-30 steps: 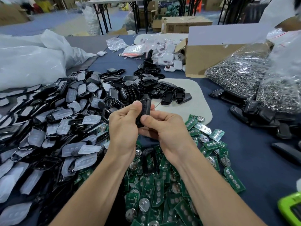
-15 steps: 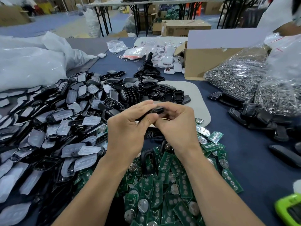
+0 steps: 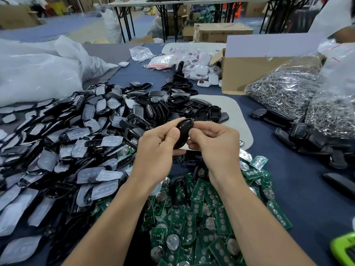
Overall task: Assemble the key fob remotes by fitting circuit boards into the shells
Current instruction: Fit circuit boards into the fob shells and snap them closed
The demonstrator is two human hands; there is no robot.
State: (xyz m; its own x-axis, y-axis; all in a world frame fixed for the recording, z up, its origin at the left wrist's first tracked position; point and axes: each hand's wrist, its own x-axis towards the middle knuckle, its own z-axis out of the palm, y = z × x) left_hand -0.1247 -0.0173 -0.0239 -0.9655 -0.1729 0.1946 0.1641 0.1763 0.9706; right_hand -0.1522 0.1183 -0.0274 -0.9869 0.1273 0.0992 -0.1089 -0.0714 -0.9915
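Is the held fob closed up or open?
Cannot tell: the fob shows only its glossy black back, pinched by left hand and right hand; inside hidden.

One head-worn view — looking forward and down, close over the table (image 3: 299, 189).

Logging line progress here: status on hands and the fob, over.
Left hand and right hand both pinching one black fob shell, held above the green circuit boards. No obstruction seen.

Both bare forearms slant up from the bottom edge to mid-frame. There the left hand (image 3: 155, 148) and right hand (image 3: 217, 144) meet, thumbs and curled fingers pinching one black shell (image 3: 183, 131).
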